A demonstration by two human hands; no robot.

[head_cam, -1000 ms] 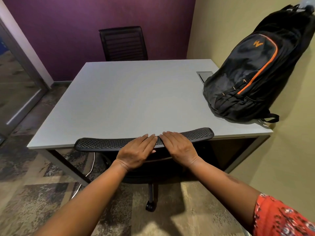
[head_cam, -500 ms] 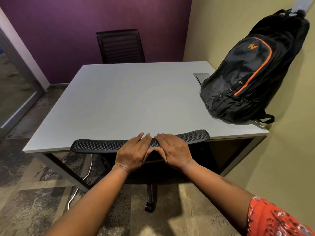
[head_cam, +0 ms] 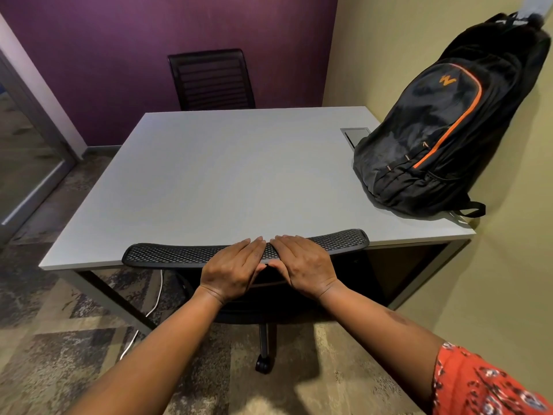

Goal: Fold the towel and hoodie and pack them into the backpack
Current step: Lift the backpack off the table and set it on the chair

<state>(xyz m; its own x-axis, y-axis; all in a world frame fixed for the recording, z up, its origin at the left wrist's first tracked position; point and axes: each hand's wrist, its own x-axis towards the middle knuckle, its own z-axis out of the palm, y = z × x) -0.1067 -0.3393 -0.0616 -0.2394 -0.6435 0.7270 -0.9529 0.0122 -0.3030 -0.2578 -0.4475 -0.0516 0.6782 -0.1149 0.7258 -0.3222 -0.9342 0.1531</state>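
A black backpack with orange trim stands zipped at the right edge of the grey table, leaning against the yellow wall. No towel or hoodie shows in the head view. My left hand and my right hand lie side by side over the top edge of a black mesh chair back at the table's near side. The fingers of both curl over that edge, thumbs tucked underneath.
The mesh chair's stem and a caster stand on the patterned carpet below my arms. A second black chair sits at the table's far side against the purple wall. A cable hatch is set into the tabletop beside the backpack. A glass door is at left.
The view has shifted slightly, and both hands have slid a little left along the chair's top edge while keeping their hold. The backpack has not moved.
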